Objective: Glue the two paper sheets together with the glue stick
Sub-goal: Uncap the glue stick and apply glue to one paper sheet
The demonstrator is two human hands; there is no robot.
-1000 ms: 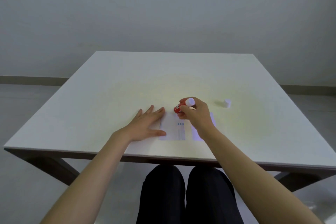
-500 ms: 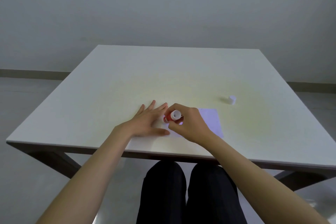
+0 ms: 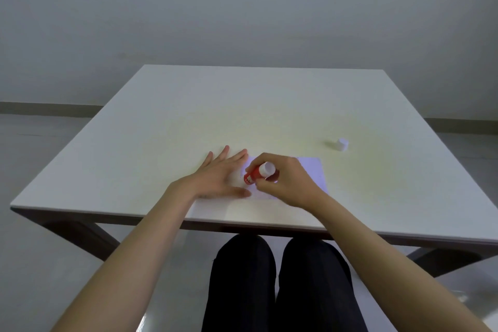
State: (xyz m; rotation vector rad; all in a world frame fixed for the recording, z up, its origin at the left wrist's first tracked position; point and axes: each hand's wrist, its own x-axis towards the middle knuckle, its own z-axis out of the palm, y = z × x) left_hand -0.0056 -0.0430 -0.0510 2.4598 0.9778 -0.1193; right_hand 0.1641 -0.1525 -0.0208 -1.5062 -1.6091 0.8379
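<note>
1. Head view: left hand (image 3: 219,176) lies flat on the desk (image 3: 161,129), fingers (image 3: 237,156) spread and together with nothing gripped, pinning the left part of the paper sheets (image 3: 314,172) near the desk's near edge.
2. Right hand (image 3: 285,179) has its fingers clamped on the glue stick (image 3: 256,174): red barrel, white end tilted up toward the camera, the other end angled down-left onto the paper just beside the left fingertips.
3. Sheets: pale rectangle showing right of the right hand, a further strip visible nearer, below both hands. Cannot tell where one sheet ends and the other starts, or whether they overlap.
4. White cap (image 3: 341,144) sits on the desk, far right, well apart from the hands. So the stick is uncapped.
5. Step, as judged: glue application, stick tip working the paper surface near its left end. No visible glue trace, coverage unknown.
6. Next move calls for: finish coating the joining area with the left hand holding the sheet down, then park the stick, align the second sheet on top and press flat.
</note>
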